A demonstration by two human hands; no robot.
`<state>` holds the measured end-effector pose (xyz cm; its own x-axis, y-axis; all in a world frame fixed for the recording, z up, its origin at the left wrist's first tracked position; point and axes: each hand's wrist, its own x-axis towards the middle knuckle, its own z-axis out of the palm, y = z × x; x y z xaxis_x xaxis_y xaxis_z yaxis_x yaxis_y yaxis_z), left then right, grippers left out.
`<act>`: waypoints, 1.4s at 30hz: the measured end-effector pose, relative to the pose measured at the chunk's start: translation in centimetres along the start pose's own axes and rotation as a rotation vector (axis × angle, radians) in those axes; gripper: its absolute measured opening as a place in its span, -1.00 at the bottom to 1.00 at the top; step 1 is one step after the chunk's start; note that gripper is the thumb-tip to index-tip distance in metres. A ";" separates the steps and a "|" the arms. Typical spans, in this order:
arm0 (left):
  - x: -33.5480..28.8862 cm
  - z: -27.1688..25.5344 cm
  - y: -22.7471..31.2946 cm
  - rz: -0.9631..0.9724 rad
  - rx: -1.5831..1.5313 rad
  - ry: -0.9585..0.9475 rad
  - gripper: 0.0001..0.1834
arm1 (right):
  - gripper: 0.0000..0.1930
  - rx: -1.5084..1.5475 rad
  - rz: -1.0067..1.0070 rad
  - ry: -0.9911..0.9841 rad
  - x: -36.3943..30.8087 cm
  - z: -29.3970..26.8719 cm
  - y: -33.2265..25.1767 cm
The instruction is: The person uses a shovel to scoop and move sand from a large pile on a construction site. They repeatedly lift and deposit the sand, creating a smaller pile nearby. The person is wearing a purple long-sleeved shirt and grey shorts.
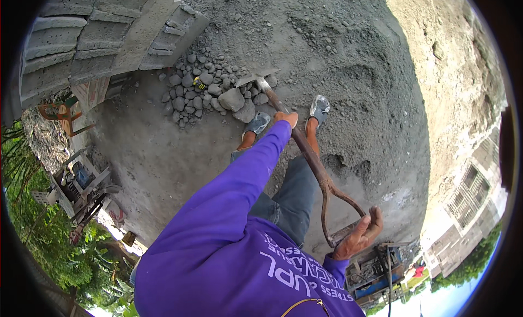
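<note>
A shovel (pixel 311 158) with a worn brown shaft and a forked, D-shaped handle slants across the middle. Wrapped round its shaft is my left hand (pixel 287 119), closed, with the purple sleeve reaching over from the left. At the handle's end, my right hand (pixel 359 235) rests its palm side against the crossbar (pixel 343 235), the fingers stretched out rather than curled round it. The grey metal blade (pixel 256 77) is at the right edge of a pile of rounded grey stones (pixel 206 93). A large stone (pixel 232 100) lies just below the blade.
My shoes (pixel 320 107) stand on either side of the shaft. Dark gravelly sand (pixel 376 82) spreads to the right. Stacked concrete blocks (pixel 98 36) rise at upper left, near a brown chair (pixel 65 114). A small yellow-and-black object (pixel 199 83) lies on the stones. A cluttered table (pixel 376 270) stands at lower right.
</note>
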<state>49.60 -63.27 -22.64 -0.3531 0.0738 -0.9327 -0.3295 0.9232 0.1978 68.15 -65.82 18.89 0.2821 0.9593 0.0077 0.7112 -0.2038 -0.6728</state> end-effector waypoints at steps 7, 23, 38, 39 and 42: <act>0.7 6.1 13.5 -0.061 -1.095 -0.225 -0.57 | -0.13 -0.107 -0.808 -0.777 20.5 -3.2 2.4; 6.0 40.3 11.3 -0.658 -1.476 -0.230 -0.83 | -0.53 -0.329 0.289 -0.206 52.2 -4.0 25.7; 27.4 7.7 -12.6 -0.391 -1.461 0.271 -0.68 | -0.46 -0.109 0.421 -0.597 24.9 29.3 36.5; 27.3 7.2 -13.8 -0.407 -1.440 0.307 -0.67 | -0.47 -0.119 0.453 -0.580 24.1 29.6 38.0; 28.1 5.8 -15.1 -0.410 -1.194 0.443 -0.67 | -0.47 -0.067 0.440 -0.647 24.5 32.2 39.6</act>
<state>49.73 -72.98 -53.59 -0.2226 -0.4655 -0.8566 -0.9576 -0.0605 0.2817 82.49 -44.08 -31.37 0.1303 0.7066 -0.6955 0.6639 -0.5832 -0.4680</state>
